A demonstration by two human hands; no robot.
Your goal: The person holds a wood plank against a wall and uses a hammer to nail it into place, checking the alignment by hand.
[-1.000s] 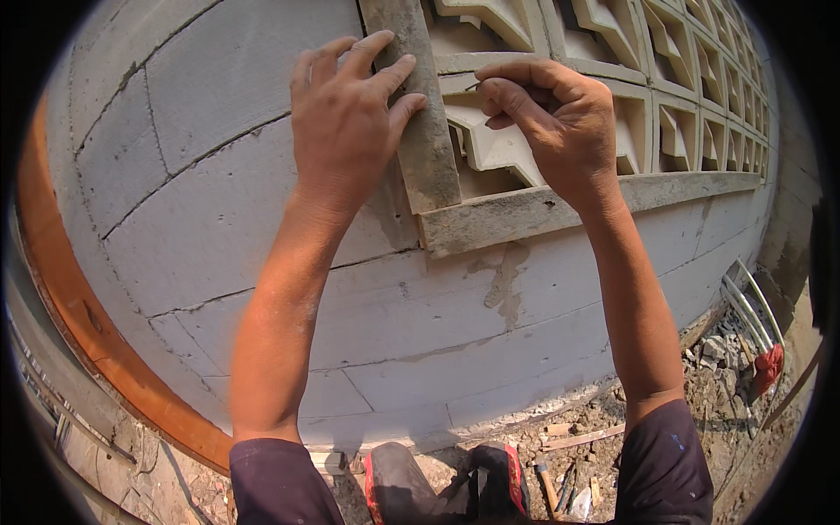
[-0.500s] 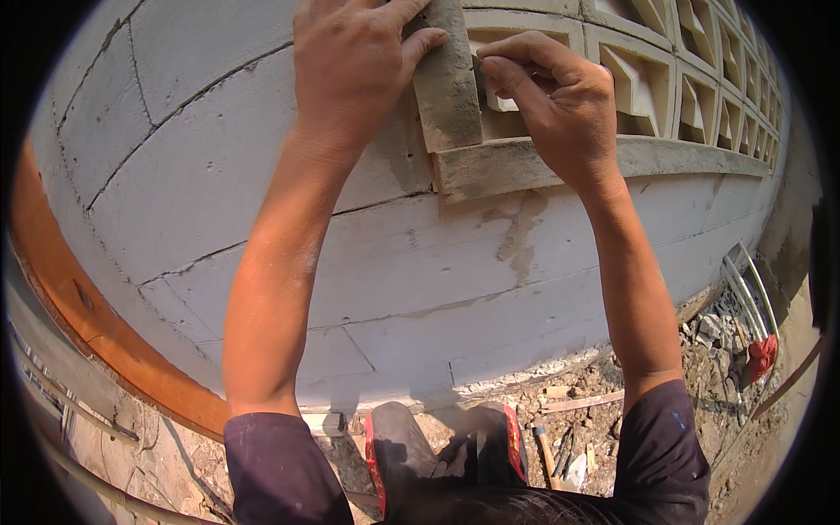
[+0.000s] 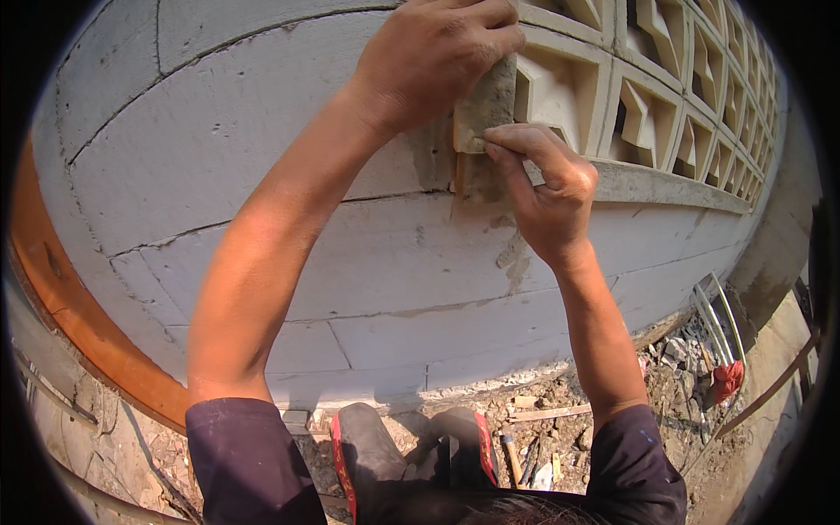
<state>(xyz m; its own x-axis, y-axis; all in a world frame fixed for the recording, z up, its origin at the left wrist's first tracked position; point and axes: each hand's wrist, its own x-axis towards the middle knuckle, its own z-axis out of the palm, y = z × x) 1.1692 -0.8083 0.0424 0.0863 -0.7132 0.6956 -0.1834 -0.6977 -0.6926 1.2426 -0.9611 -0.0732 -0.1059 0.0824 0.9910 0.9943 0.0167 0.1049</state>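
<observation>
A flat grey board point(image 3: 488, 101), caked with what looks like mortar, stands upright against the wall along the left edge of the patterned vent blocks point(image 3: 560, 96). My left hand point(image 3: 442, 61) is closed over its upper part, thumb across its face; some fingertips are out of view. Close to the board's lower end, my right hand point(image 3: 553, 179) is closed in a pinch, thumb against forefinger. Whatever may be between those fingertips is too small to make out. Below the vent blocks runs a grey ledge point(image 3: 665, 185), its left end partly behind my right hand.
White block wall point(image 3: 376, 262) fills the middle. An orange-brown frame point(image 3: 96, 350) curves down the left. Rubble, a wooden strip point(image 3: 551, 412) and a wooden-handled tool point(image 3: 511, 459) lie by my legs. At right, white pipes point(image 3: 719, 319) stand beside a red bundle point(image 3: 726, 383).
My right hand has moved down to the board's lower end, still pinched. My left hand has shifted across the board's upper part. The whole view has turned slightly.
</observation>
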